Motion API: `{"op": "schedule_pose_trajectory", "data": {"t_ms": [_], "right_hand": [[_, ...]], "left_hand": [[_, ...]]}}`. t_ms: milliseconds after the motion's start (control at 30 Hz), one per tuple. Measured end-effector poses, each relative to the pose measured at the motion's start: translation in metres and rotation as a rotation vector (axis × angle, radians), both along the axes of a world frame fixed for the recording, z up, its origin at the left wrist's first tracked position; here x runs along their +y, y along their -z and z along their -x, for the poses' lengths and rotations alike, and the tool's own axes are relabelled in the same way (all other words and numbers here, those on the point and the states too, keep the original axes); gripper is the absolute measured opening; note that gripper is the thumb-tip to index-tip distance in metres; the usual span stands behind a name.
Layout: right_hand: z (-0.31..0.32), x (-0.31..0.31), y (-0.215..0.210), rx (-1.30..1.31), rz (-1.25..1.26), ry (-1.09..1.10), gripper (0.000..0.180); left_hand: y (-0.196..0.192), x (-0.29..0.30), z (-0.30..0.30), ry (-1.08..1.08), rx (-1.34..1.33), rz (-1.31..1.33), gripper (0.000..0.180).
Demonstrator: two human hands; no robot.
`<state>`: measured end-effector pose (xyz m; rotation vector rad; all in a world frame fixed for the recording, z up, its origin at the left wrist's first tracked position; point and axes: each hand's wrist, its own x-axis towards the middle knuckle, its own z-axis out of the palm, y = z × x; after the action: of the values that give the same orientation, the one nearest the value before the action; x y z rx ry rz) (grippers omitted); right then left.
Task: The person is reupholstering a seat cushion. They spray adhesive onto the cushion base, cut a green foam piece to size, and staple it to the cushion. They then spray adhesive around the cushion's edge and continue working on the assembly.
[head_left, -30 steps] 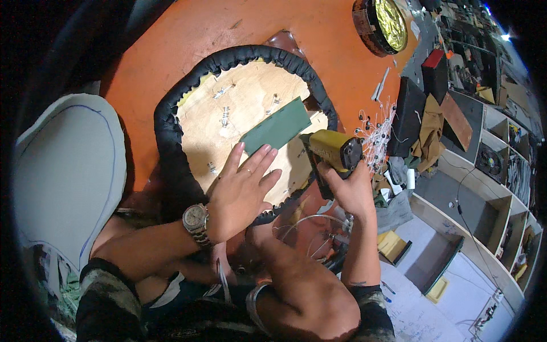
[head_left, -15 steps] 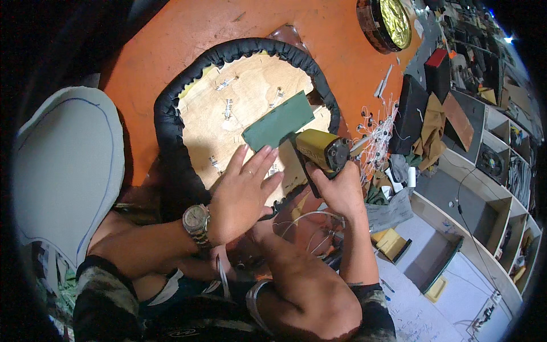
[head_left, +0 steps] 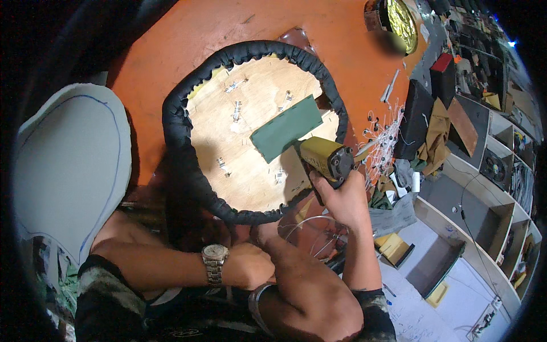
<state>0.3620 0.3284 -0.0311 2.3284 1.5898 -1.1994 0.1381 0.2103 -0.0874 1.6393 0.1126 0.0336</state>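
Observation:
In my right hand (head_left: 343,200) is a yellow and black staple gun (head_left: 322,154). Its nose meets the pale wooden board (head_left: 245,185) beside the lower edge of a green rectangular piece (head_left: 288,128). Gathered black fabric (head_left: 175,134) wraps the rim of this rounded board, and small clusters of staples or metal fittings dot its face. My left hand (head_left: 250,267), with a metal watch (head_left: 215,263) on the wrist, rests low by my bent leg, off the board. Only its back shows; the fingers are hidden.
The board lies on an orange table (head_left: 327,34). A grey-white foam shape (head_left: 74,165) with a blue outline stands at left. Far right are a round tin (head_left: 377,17), scissors-like blades (head_left: 390,85), tangled white cords (head_left: 384,142) and wooden shelving (head_left: 450,225).
My left hand has drawn back from the green piece and board, down beside my leg. The staple gun stays at nearly the same place by the green piece.

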Motion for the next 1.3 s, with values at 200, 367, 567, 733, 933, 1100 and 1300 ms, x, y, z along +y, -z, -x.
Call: {"op": "schedule_pose_trajectory", "data": {"t_ms": [200,367,567,733,933,1100,1300], "right_hand": [[0.007,-0.007,-0.009,0.1,0.063,0.061,0.025],[0.012,-0.011,-0.001,0.027,0.049,-0.02,0.028],[0.009,-0.007,0.005,-0.082,0.045,-0.174,0.032],[0.014,0.003,-0.004,-0.134,0.104,-0.236,0.037],[-0.029,-0.046,-0.033,0.165,0.155,0.064,0.044],[-0.113,-0.209,-0.04,0.326,0.214,0.373,0.055],[-0.145,-0.479,0.076,0.097,0.299,0.508,0.121]], "left_hand": [[0.013,-0.009,-0.003,0.0,0.086,-0.128,0.029],[0.011,-0.009,-0.001,-0.124,0.051,-0.146,0.016],[0.009,0.003,0.003,-0.089,0.053,-0.155,0.018],[0.002,0.017,0.009,-0.061,0.094,-0.27,0.026],[-0.014,0.041,0.043,-0.256,0.141,-0.321,0.031],[-0.016,0.06,0.134,-0.754,0.457,-0.218,0.033],[-0.031,-0.039,0.264,-1.695,0.542,-0.211,0.034]]}}
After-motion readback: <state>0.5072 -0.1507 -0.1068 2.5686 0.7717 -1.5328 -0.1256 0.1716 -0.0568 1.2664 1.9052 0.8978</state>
